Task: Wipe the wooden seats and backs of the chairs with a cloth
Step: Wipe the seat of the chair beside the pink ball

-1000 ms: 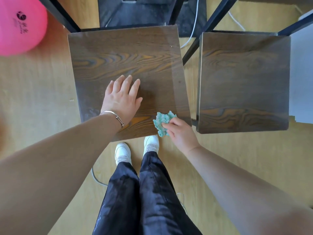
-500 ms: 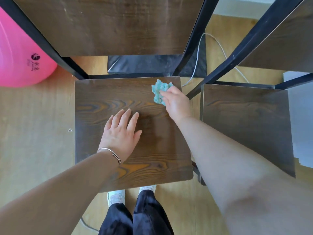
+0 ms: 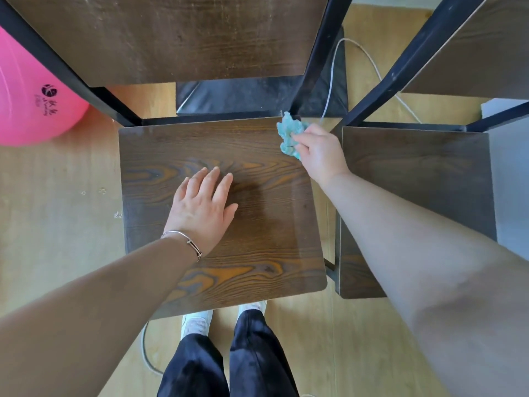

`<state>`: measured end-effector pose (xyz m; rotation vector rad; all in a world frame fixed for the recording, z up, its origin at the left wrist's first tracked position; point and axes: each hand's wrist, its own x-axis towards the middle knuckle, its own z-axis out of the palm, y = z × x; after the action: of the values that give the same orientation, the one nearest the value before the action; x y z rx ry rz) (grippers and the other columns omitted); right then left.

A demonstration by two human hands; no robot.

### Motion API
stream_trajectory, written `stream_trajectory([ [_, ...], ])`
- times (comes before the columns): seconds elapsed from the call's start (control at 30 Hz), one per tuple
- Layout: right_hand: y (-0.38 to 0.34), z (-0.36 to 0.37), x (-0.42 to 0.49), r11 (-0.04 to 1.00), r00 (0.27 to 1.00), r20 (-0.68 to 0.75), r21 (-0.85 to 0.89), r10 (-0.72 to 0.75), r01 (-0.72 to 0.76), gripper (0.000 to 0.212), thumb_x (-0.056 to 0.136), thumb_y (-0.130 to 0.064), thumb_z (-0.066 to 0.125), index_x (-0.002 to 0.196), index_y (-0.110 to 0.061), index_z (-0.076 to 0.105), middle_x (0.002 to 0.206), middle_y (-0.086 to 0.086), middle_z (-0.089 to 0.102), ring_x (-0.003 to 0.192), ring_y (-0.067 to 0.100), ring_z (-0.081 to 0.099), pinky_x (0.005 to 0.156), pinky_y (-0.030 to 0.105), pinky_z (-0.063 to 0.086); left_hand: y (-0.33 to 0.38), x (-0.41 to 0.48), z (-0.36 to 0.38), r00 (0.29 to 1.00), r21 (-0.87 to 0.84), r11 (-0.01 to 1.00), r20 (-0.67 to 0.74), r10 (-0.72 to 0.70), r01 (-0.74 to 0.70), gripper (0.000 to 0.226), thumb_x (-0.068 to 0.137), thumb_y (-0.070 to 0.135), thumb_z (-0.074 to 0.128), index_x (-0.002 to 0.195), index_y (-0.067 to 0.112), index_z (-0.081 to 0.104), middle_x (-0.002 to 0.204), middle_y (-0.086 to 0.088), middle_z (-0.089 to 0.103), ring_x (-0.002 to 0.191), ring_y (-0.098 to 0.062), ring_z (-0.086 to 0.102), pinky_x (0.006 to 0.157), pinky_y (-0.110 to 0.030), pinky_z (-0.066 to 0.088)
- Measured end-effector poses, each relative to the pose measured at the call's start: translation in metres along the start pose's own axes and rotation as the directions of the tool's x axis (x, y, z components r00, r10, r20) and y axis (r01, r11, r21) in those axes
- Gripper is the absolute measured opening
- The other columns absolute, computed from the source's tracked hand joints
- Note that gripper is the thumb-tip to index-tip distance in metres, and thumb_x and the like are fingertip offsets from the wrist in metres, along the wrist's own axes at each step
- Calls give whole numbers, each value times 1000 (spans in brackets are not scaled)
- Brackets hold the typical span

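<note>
Two dark wooden chairs with black metal frames stand side by side below me. My left hand (image 3: pixel 203 207) lies flat, fingers apart, on the middle of the left chair's seat (image 3: pixel 257 239). My right hand (image 3: pixel 319 151) grips a crumpled teal cloth (image 3: pixel 289 133) and presses it on that seat's far right corner, beside the frame post. The left chair's wooden back (image 3: pixel 171 38) rises at the top. The right chair's seat (image 3: pixel 415 173) lies under my right forearm, and its back (image 3: pixel 486 53) shows at the top right.
A pink exercise ball (image 3: pixel 31 104) rests on the wooden floor at the left. A white cable (image 3: pixel 369 58) runs over the floor behind the chairs, near a dark mat (image 3: pixel 243 96). A pale panel (image 3: pixel 512 173) borders the right chair. My feet (image 3: pixel 197 322) stand at the seat's front edge.
My right hand carried the cloth from the seat's near right corner up the right side to the far right corner. The view tilted up, so the chair backs came in. My left hand stayed put.
</note>
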<state>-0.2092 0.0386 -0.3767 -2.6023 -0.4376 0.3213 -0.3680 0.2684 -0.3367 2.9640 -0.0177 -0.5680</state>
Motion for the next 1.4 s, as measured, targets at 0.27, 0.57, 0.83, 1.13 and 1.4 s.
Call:
stream_trajectory([
  [0.27, 5, 10, -125, 1000, 994, 110, 16, -23, 21, 26, 94, -9, 61, 119, -12, 70, 106, 0, 61, 92, 19, 61, 85, 27, 51, 18, -20, 7, 998, 5, 998, 3, 70, -70, 61, 96, 46, 41, 149, 17, 31, 153, -9, 33, 142, -31, 24, 114, -49, 23],
  [0.57, 5, 30, -256, 999, 996, 88, 12, -32, 31, 28, 85, -1, 71, 110, -11, 73, 91, 0, 62, 73, 18, 60, 69, 21, 49, 21, -49, 5, 988, 62, 986, 3, 158, -157, 61, 97, 45, 42, 149, 17, 30, 153, -10, 32, 142, -31, 23, 115, -49, 22],
  [0.83, -30, 66, -300, 964, 961, -104, 104, 255, -245, 27, 88, -1, 65, 112, -10, 73, 95, 2, 64, 79, 21, 62, 69, 29, 53, 12, -78, 17, 981, 70, 979, -17, 194, -193, 60, 96, 44, 42, 148, 16, 33, 152, -10, 34, 141, -33, 25, 113, -50, 23],
  [1.13, -108, 116, -289, 890, 866, -248, 262, 435, -372, 27, 86, 0, 66, 111, -8, 74, 96, 3, 67, 83, 18, 65, 77, 28, 56, -46, -109, 26, 989, 55, 988, -23, 145, -144, 59, 96, 43, 44, 148, 15, 32, 152, -11, 33, 141, -33, 24, 114, -51, 23],
  [1.4, -177, 155, -284, 911, 911, -180, 264, 370, -317, 29, 87, 0, 65, 113, -10, 74, 98, 0, 65, 84, 15, 63, 78, 28, 56, -112, -133, 19, 998, 19, 999, -48, 38, -38, 60, 97, 43, 44, 149, 17, 30, 154, -11, 30, 141, -33, 23, 111, -51, 24],
])
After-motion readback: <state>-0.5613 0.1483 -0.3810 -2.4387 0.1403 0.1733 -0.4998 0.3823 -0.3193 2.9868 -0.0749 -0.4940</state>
